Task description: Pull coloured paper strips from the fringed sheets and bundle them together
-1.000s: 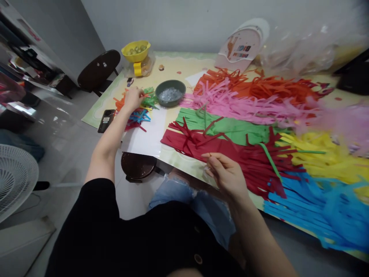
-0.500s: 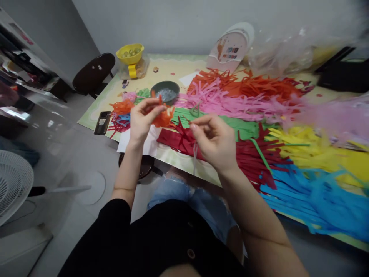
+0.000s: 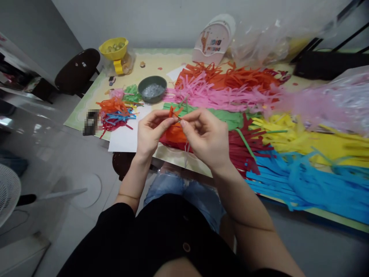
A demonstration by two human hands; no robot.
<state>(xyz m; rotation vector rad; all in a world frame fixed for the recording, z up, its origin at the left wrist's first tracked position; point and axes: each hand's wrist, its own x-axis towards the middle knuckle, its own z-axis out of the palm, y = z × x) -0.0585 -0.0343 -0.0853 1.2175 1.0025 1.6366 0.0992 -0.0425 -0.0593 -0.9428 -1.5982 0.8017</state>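
Note:
My left hand (image 3: 150, 132) pinches a small bunch of orange strips (image 3: 176, 134) above the table's front edge. A few orange ends stick up over its thumb, and a wider orange piece hangs below. Opposite it, my right hand (image 3: 206, 139) is closed in a pinch, its fingertips meeting the left ones at the bunch. What lies between the right fingertips is too small to make out. Behind both hands are green strips (image 3: 227, 117), with dark red strips (image 3: 243, 150) beneath and to the right.
Pink strips (image 3: 230, 98), orange strips (image 3: 239, 77), yellow strips (image 3: 317, 142) and blue strips (image 3: 311, 181) spread across the table. To the left are a dark bowl (image 3: 152, 96) of clear pieces, small mixed bundles (image 3: 117, 111), white paper (image 3: 123, 136) and a yellow bowl (image 3: 113, 46).
My hands have come together; they were apart, the left holding the orange bunch. The right fingertips are now at that bunch. The camera view has shifted slightly.

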